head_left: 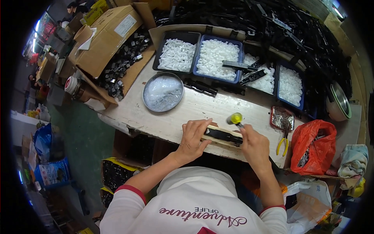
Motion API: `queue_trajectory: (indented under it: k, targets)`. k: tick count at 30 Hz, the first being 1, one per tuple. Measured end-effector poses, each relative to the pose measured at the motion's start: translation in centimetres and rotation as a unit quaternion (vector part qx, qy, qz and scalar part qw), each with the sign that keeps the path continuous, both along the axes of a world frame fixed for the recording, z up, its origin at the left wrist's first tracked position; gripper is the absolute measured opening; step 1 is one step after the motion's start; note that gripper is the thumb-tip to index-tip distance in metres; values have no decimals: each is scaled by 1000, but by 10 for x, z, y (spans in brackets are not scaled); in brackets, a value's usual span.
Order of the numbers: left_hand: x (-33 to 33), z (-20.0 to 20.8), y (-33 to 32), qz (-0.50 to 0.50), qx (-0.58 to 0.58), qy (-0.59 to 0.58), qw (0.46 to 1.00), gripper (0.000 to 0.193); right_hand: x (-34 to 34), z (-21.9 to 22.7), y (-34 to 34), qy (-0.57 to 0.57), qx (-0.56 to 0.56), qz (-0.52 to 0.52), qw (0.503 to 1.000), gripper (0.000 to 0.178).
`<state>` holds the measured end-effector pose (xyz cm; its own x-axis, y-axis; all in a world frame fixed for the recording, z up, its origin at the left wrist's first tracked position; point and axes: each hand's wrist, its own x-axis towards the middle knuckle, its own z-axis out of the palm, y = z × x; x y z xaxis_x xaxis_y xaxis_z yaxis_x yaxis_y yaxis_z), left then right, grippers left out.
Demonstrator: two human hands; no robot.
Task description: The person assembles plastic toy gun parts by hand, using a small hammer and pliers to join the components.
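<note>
My right hand (255,145) is closed round the handle of a small mallet with a yellow-green head (236,118), held over the bench's front edge. Below it lies a long black part (223,135) on a pale block (212,127). My left hand (193,137) has its thumb and fingers on either side of the black part's left end, gripping it. The right end of the part runs under my right hand and is partly hidden. A round metal dish (163,92) with a clear, whitish jelly-like substance stands beyond my left hand.
Trays of small white pieces (218,58) line the back, with black parts (233,65) lying across. A carton (105,43) and small dark pieces (117,78) are left. At right are a red tray of pins (282,118), yellow-handled pliers (282,147) and a red bag (313,146).
</note>
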<state>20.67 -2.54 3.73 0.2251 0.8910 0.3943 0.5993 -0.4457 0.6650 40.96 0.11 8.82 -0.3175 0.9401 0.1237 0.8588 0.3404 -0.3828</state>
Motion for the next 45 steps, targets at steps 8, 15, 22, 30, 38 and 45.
queue_trajectory:
  k: [8, 15, 22, 30, 38, 45]
  targets:
    - [35, -2, 30, -158, 19, 91, 983, 50, 55, -52, -12, -68, 64, -116, 989, 14]
    - [16, 22, 42, -101, -232, -296, 921, 40, 117, -51, -15, -115, 139, -287, 941, 20]
    - [19, 30, 36, -14, -449, -567, 691, 32, 132, -62, -12, -95, 121, -256, 954, 17]
    - [14, 23, 12, -52, -388, -410, 824, 28, 28, -13, -33, 242, -66, 46, 967, 17]
    - [14, 20, -1, -18, -284, -280, 917, 28, 2, -9, -32, 205, -64, 103, 971, 21]
    - [13, 14, -3, 1, -141, -178, 974, 25, -4, -7, -33, 167, -74, 124, 975, 20]
